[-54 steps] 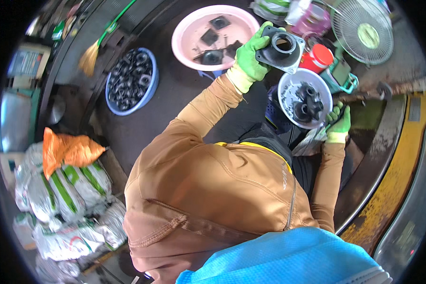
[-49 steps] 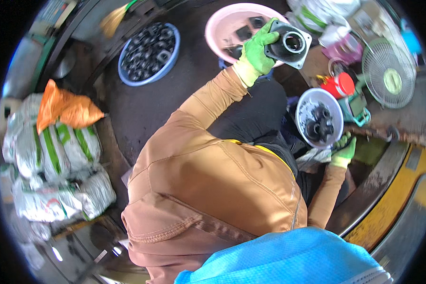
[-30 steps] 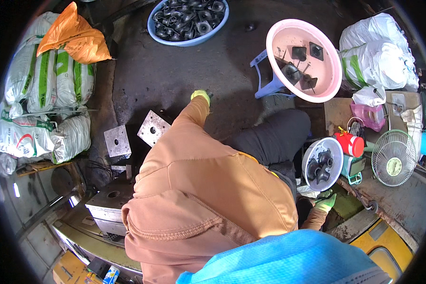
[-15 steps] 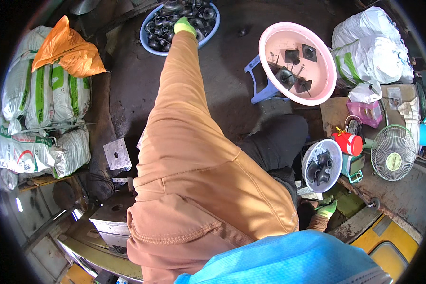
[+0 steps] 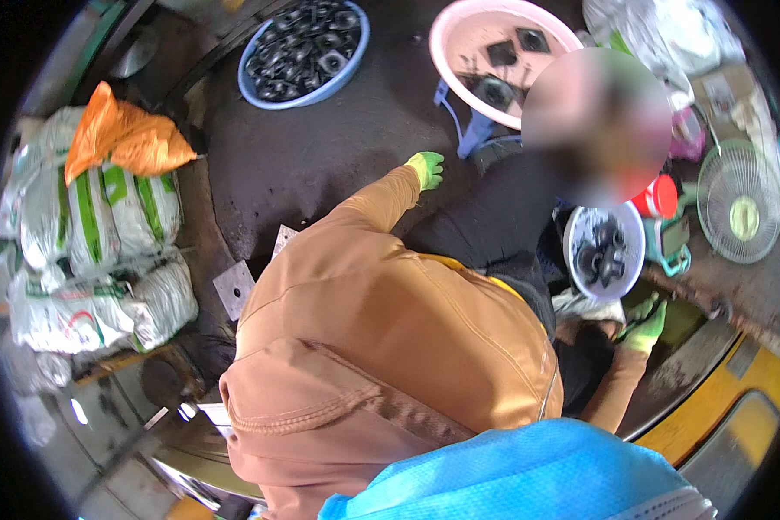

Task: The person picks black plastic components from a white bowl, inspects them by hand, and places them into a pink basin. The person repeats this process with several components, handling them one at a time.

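My left hand [image 5: 426,171], in a light green glove, hovers beside a dark-trousered leg [image 5: 485,208]. Its fingers look stretched out, with nothing visible in them. Farther off, a blue basin [image 5: 248,89] on the floor is heaped with black moulded parts [image 5: 303,52]. My right hand [image 5: 646,328], gloved alike, is low at the right by a greenish surface, fingers apart; nothing shows in it. Just beyond it a pale round basin [image 5: 637,227] contains a few black parts [image 5: 601,258]. A pink basin [image 5: 440,61] holds several black square-based parts [image 5: 501,54].
White sacks [image 5: 87,225] are stacked at left under an orange bag [image 5: 123,143]. Metal plates [image 5: 234,290] lie near my left sleeve. A blue stool [image 5: 474,134] stands under the pink basin. At right are a red container [image 5: 659,198] and a fan [image 5: 741,212]. A blurred patch hides part of the scene.
My left hand has come out of the blue basin and back toward me, to the right. The view has shifted, and a blurred patch now covers part of the pink basin.
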`<state>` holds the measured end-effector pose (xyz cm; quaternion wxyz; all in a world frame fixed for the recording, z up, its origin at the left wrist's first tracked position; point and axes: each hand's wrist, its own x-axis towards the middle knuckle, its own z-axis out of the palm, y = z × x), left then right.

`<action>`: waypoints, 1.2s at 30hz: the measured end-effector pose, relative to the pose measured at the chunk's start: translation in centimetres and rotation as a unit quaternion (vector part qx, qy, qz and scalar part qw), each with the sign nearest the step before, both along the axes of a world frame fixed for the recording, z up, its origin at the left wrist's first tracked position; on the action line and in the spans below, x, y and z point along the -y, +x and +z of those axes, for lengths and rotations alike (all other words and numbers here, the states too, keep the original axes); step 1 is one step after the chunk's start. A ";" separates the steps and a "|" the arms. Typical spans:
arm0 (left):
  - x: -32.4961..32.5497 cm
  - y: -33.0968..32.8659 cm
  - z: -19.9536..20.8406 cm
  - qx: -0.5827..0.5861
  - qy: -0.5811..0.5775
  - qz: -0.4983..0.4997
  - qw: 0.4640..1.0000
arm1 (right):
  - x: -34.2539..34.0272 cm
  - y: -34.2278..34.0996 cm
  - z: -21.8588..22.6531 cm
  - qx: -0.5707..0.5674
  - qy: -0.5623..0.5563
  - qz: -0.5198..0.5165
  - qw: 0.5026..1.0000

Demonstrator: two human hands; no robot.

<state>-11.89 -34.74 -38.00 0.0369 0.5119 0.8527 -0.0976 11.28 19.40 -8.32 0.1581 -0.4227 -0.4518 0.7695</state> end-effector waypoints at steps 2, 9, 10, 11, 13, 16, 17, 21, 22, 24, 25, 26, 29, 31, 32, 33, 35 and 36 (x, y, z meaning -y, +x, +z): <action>-2.5 -0.8 -1.7 -0.011 -0.091 -0.049 0.995 | -0.1 0.0 0.1 -0.039 -0.011 -0.005 0.999; -9.9 -6.6 7.9 -0.072 0.238 0.012 0.969 | -1.1 1.9 2.6 -0.180 0.014 0.059 0.982; -11.9 -6.8 10.2 0.006 0.297 0.057 0.953 | -1.1 2.2 3.3 -0.187 0.000 0.049 0.981; -13.5 -6.9 12.3 -0.006 0.285 0.026 0.958 | -1.1 2.4 4.0 -0.207 -0.026 0.036 0.977; -16.8 -5.5 15.6 0.098 0.333 0.051 0.936 | -0.7 2.8 5.4 -0.215 0.003 0.029 0.976; -21.3 -1.7 18.5 0.123 0.462 0.154 0.865 | 0.3 3.0 6.8 -0.275 -0.055 0.053 0.958; -23.0 -0.6 19.4 0.234 0.486 0.265 0.799 | 0.5 2.8 7.0 -0.316 -0.078 0.135 0.936; -25.8 1.4 22.6 0.302 0.590 0.227 0.714 | 0.1 3.3 5.6 -0.072 0.099 -0.113 0.986; -26.6 1.5 23.3 0.318 0.579 0.204 0.723 | -0.8 3.5 5.1 -0.193 0.005 -0.026 0.981; -28.1 1.7 24.3 0.302 0.561 0.120 0.762 | -2.1 4.6 4.0 -0.320 -0.061 0.060 0.944; -29.1 1.8 24.4 0.289 0.532 0.087 0.791 | -2.6 5.0 3.4 -0.279 -0.034 -0.017 0.960; -30.5 2.0 24.1 0.343 0.513 0.048 0.785 | -3.0 5.2 3.0 -0.302 -0.033 0.002 0.953; -35.1 2.5 22.0 0.319 0.356 -0.042 0.877 | -3.2 5.4 2.4 -0.298 -0.023 -0.023 0.954; -38.6 2.5 19.7 0.289 0.266 -0.037 0.919 | -2.5 5.0 2.5 -0.265 -0.008 -0.049 0.963; -40.4 2.4 18.6 0.292 0.232 -0.023 0.928 | -2.0 4.8 2.7 -0.255 -0.014 -0.059 0.965; -42.1 2.1 17.5 0.291 0.191 -0.007 0.938 | -1.5 4.6 3.0 -0.248 -0.019 -0.063 0.966; -45.0 1.4 15.9 0.330 0.174 0.022 0.928 | -0.5 4.2 3.3 -0.189 -0.007 -0.109 0.976; -45.9 1.3 15.2 0.352 0.158 0.040 0.922 | -0.1 4.0 3.4 -0.175 -0.004 -0.108 0.979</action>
